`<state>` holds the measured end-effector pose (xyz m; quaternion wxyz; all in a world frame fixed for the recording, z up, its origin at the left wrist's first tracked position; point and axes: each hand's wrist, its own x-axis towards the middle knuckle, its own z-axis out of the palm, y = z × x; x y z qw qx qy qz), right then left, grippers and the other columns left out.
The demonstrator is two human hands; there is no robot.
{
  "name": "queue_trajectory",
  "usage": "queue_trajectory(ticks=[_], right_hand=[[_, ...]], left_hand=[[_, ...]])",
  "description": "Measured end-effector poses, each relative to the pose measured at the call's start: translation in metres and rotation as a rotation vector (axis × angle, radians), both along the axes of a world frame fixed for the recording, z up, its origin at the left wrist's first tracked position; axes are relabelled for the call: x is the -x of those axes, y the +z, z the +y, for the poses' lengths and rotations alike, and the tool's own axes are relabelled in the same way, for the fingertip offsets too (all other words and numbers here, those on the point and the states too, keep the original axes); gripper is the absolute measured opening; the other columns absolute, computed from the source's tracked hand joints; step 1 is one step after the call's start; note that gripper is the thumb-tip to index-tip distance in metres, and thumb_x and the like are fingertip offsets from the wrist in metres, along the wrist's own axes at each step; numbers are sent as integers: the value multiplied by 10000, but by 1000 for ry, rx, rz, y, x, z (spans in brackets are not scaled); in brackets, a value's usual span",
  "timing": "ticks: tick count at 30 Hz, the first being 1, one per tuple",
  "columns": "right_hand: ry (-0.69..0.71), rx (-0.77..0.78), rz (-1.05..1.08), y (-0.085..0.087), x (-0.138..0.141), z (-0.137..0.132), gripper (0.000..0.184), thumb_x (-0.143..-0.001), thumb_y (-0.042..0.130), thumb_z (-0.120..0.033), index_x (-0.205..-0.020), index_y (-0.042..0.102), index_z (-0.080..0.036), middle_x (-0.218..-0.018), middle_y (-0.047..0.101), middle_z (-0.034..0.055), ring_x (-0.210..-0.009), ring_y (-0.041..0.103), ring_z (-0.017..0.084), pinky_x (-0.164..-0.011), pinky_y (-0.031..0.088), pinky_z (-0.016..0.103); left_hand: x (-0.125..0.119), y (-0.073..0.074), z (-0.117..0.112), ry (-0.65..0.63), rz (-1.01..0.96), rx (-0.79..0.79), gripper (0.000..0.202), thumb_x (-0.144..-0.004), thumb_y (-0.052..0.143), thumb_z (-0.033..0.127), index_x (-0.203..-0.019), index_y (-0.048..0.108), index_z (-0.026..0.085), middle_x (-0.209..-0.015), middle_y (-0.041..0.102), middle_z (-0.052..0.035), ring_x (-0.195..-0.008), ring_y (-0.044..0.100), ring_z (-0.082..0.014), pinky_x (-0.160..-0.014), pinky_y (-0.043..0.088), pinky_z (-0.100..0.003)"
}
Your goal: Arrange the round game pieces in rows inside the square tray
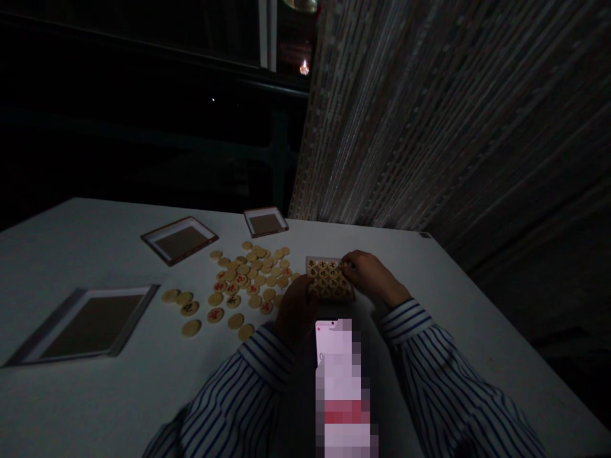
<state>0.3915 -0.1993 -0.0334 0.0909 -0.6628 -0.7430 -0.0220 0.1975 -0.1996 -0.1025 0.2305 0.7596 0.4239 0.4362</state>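
Phone (pixel 334 359) nearest; left hand (pixel 296 310) and right hand (pixel 373 273) curl against box (pixel 319 258), grip unclear to me; discs (pixel 323 273) bear Chinese characters.

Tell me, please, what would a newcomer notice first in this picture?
Probably the glowing phone screen between the striped sleeves, because the room is so dark. Just beyond it, the left hand and right hand are at opposite sides of a small box with rows of dark-marked discs. Many loose discs, some red-marked, lie scattered left of that box.
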Motion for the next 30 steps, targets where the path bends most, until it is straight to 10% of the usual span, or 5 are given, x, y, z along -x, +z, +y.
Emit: queue_trajectory(ticks=[30], right_hand=[[57, 100, -216, 6, 6, 4, 270, -871, 408, -236, -913, 654, -132, -928, 621, 112, -883, 569, 166, -782, 390, 246]], left_hand=[[1, 2, -1, -32, 13, -5, 186, -793, 442, 133, -906, 585, 166, -1019, 610, -87, -990, 564, -197, -896, 462, -384]])
